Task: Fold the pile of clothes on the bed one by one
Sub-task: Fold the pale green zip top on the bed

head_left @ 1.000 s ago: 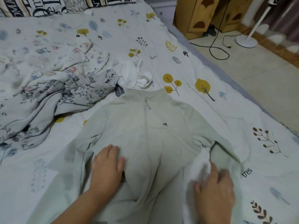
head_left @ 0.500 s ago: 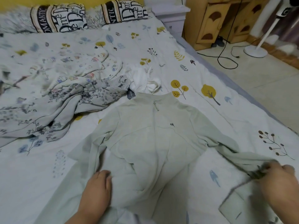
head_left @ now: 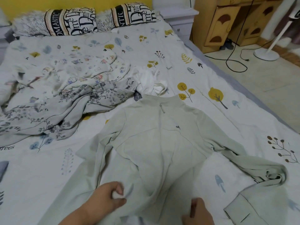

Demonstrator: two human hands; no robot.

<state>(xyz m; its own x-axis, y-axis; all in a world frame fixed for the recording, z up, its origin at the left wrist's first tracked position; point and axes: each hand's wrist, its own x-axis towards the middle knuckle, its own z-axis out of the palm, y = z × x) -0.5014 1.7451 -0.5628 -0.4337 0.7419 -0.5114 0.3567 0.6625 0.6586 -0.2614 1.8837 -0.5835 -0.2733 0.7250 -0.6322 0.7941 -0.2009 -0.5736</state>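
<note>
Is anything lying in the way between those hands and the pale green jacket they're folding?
Nothing visible. The left hand and right hand already rest on the jacket's lower edge; the other clothes lie off to its upper left.

Readable print on jacket, pillows and sheet

Jacket [head_left: 162,143] chest above the hands reads "al…"; far pillows [head_left: 71,21] show "ROMANTIC"; sheet [head_left: 211,75] prints "trees" far left of the left hand.

A zip jacket [head_left: 162,143] lies spread flat on the bed [head_left: 211,75]. Behind its collar sits a small crumpled garment [head_left: 151,83]; left of that, a heap of clothes [head_left: 65,95]. Two pillows [head_left: 71,21] line the far edge. A cabinet [head_left: 227,21] stands on the floor to the right.
</note>
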